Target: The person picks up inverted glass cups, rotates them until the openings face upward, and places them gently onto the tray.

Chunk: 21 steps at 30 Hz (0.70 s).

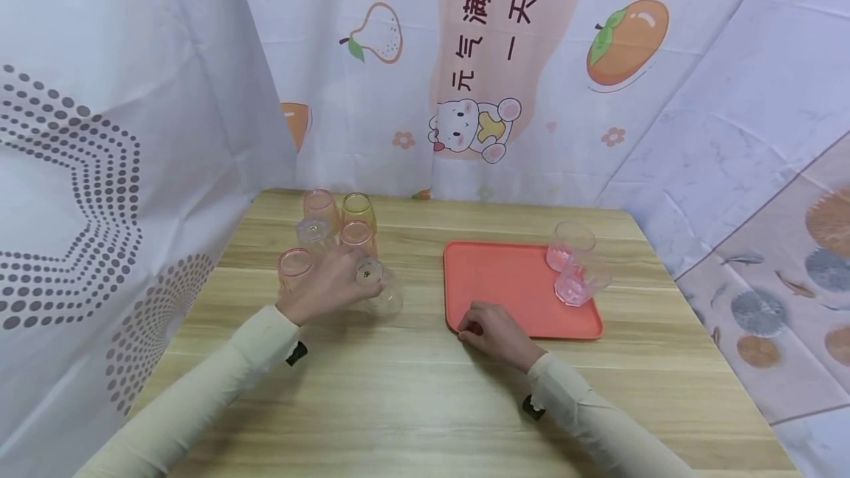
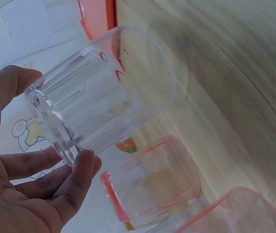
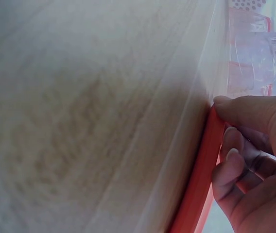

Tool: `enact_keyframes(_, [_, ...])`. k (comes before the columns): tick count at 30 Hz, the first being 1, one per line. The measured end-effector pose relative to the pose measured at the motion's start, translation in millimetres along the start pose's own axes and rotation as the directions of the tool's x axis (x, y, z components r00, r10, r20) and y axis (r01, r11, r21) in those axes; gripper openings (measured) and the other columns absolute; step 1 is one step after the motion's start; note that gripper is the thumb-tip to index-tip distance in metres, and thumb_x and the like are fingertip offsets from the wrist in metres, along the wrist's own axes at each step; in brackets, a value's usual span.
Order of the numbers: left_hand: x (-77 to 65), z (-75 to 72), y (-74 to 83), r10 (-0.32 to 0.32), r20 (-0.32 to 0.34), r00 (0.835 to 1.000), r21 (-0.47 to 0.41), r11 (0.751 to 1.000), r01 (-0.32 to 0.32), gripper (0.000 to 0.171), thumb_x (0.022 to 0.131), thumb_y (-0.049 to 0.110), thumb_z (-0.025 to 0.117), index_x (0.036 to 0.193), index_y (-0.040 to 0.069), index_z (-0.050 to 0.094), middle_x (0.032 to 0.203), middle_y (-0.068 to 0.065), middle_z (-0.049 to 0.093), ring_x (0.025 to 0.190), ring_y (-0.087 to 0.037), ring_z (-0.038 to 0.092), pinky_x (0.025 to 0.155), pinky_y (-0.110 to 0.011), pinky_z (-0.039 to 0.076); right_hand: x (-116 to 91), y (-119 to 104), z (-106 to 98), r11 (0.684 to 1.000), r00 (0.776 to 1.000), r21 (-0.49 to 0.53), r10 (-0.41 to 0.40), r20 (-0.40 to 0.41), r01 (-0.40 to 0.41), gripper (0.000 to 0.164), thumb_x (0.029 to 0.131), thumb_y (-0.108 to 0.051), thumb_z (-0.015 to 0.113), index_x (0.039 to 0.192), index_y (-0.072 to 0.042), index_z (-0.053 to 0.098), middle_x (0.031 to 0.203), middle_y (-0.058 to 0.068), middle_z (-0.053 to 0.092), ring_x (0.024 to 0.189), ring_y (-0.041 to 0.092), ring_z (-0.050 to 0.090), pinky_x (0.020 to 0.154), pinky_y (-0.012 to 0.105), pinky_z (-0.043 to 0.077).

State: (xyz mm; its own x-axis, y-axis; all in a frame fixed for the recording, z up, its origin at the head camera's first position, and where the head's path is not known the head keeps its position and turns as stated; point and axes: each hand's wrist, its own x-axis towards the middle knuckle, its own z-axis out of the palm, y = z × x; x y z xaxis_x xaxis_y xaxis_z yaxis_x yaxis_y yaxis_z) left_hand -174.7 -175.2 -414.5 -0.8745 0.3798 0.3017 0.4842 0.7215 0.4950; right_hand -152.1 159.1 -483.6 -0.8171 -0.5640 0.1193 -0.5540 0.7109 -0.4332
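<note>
My left hand (image 1: pixel 332 282) pinches a clear plastic cup (image 2: pixel 104 92) by its base, fingers and thumb round the edge. The cup is mouth down and tilted, with its rim low over the table. Behind it a pink cup (image 2: pixel 152 179) stands upside down. My right hand (image 1: pixel 498 334) is at the near left corner of a red tray (image 1: pixel 498 279). Its thumb (image 3: pixel 240 109) lies against the tray's outer side, and the other fingers curl over the rim. Two pinkish clear cups stand mouth up on the tray's right part, one (image 1: pixel 572 242) behind the other (image 1: pixel 579 286).
Several upside-down cups cluster at the table's back left: a yellow one (image 1: pixel 358 206), a clear one (image 1: pixel 312 229), and pink ones, including one (image 1: pixel 295 262) beside my left wrist. The wooden table (image 1: pixel 412 404) meets a printed curtain (image 1: pixel 398 94) at the back.
</note>
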Motion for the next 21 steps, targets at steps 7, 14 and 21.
enact_keyframes(7, [0.8,3.9,4.3,0.022,-0.007,1.0,0.057,0.998,-0.021,0.037,0.082,0.036,0.082,0.103,0.007,0.072,0.099,-0.004,0.07,0.087,-0.019,0.064,0.076,-0.037,0.052,-0.3,-0.1,-0.1,1.0,1.0,0.002,-0.006,-0.008,0.006,0.008,0.087,-0.011,0.083,0.09,-0.015,0.077,0.084,-0.011,0.06,0.078,0.004,0.057,0.07,0.025,0.052])
enact_keyframes(14, [2.2,5.6,8.2,0.023,0.002,1.0,0.047,0.999,-0.023,0.043,0.084,0.039,0.082,0.109,0.005,0.072,0.102,-0.005,0.072,0.094,-0.022,0.067,0.081,-0.04,0.055,-1.6,1.0,0.0,1.0,1.0,0.007,-0.016,-0.006,0.016,0.008,0.087,-0.011,0.083,0.09,-0.015,0.078,0.084,-0.011,0.06,0.078,0.004,0.058,0.069,0.024,0.052])
enact_keyframes(21, [5.2,9.4,9.7,0.038,-0.008,0.999,0.024,0.999,-0.038,0.04,0.084,0.037,0.083,0.108,0.007,0.072,0.102,-0.002,0.072,0.09,-0.019,0.065,0.08,-0.041,0.054,-1.8,3.5,-1.1,1.0,1.0,-0.004,-0.001,0.017,0.001,0.006,0.089,-0.016,0.082,0.093,-0.017,0.079,0.087,-0.011,0.061,0.079,0.003,0.058,0.071,0.024,0.052])
